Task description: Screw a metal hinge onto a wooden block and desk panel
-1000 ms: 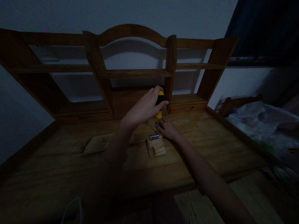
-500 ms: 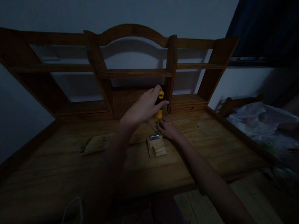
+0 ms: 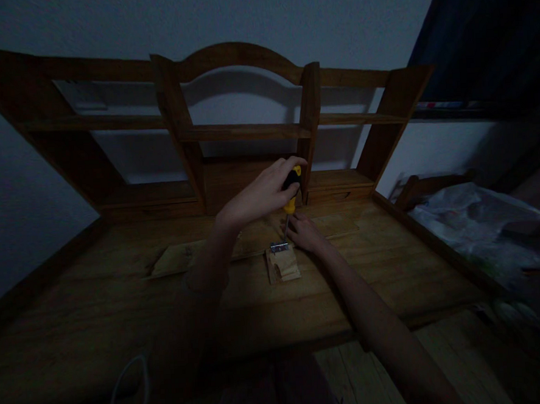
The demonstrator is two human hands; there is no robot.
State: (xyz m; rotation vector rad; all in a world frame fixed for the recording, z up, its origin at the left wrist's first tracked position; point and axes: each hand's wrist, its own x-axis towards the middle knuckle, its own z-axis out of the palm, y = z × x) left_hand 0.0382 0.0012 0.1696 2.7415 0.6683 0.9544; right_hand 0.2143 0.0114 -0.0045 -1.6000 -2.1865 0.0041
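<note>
- two bare hands were at work over a wooden desk point(image 3: 406, 267), near each other but apart, the left above the right.
- the left hand point(image 3: 263, 193) was wrapped around the yellow and black handle of a screwdriver point(image 3: 290, 207), fingers curled across its top end.
- the screwdriver stood nearly upright, its top leaning a little rightward, its shaft reaching down to a metal hinge point(image 3: 279, 248); the tip was too small to make out.
- the right hand point(image 3: 305, 231) lay low beside the shaft, over a long plank point(image 3: 177, 258); whether its fingers pinched anything, i could not tell.
- the hinge lay along the far edge of a small wooden block point(image 3: 287, 267), just in front of the plank.
- behind, a wooden shelf unit point(image 3: 247, 131) with an arched top rail stood on the desk.
- off to the right was a clear plastic bag point(image 3: 474, 214).
</note>
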